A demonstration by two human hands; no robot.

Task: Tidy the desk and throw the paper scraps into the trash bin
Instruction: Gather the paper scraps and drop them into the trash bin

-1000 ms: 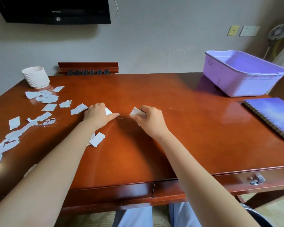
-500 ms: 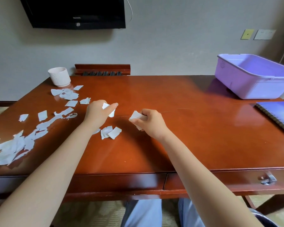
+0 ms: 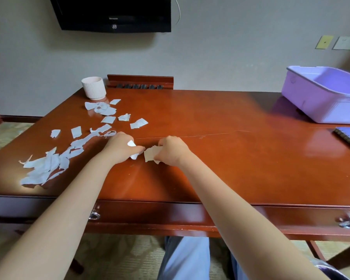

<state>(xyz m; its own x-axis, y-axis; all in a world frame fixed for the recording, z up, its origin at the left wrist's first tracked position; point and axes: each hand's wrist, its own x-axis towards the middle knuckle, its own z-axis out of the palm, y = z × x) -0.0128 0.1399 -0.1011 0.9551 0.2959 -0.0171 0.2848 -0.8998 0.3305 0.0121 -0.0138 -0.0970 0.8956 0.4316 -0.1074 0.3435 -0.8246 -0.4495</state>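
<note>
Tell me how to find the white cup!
Look at the red-brown desk, at its far edge below the black screen on the wall. The white cup stands there, just beyond the paper scraps; it alone is round, ribbed and upright.

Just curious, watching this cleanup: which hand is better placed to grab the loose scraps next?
The left hand. The loose scraps lie on its side of the desk, some right beside it. The right hand, gripping a bundle of scraps, would have to reach across.
</note>
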